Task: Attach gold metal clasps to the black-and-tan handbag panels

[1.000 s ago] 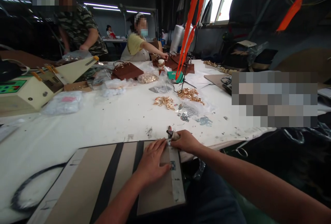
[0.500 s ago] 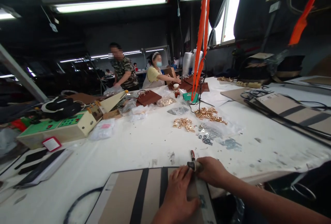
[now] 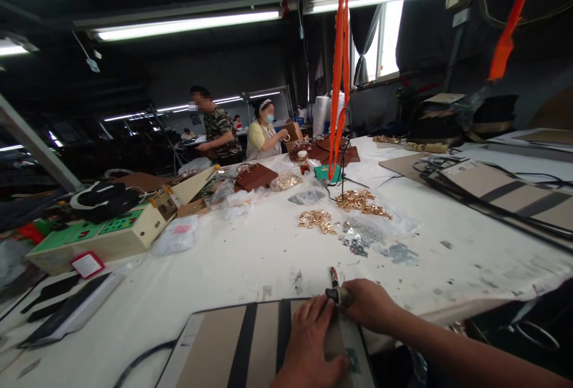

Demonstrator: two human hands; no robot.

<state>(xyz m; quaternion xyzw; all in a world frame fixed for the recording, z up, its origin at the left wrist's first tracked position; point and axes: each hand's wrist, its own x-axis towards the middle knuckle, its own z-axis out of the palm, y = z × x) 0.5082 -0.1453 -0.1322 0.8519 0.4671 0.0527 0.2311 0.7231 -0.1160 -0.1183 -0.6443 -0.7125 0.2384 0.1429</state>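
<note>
A beige panel (image 3: 215,340) with dark stripes and a black strap loop lies at the table's near edge. My left hand (image 3: 308,340) rests flat on its right part, fingers stretched out. My right hand (image 3: 369,304) is closed around a small hand tool (image 3: 336,294) with a dark end, at the panel's upper right corner beside my left fingertips. Its exact kind is partly hidden by my fingers. A slim red and black object (image 3: 333,276) shows just beyond that end; I cannot tell whether it belongs to the tool.
Gold metal fittings (image 3: 317,221) and grey metal plates (image 3: 358,236) lie in piles ahead. A green-topped machine (image 3: 94,230) stands left, striped panels (image 3: 492,185) are stacked right. Orange strips (image 3: 339,77) hang over the table. Two people (image 3: 217,128) are across it.
The view has shifted slightly. My hands keep nearly the same place on the panel. Across the table, the masked person's hands have lifted from the brown pieces.
</note>
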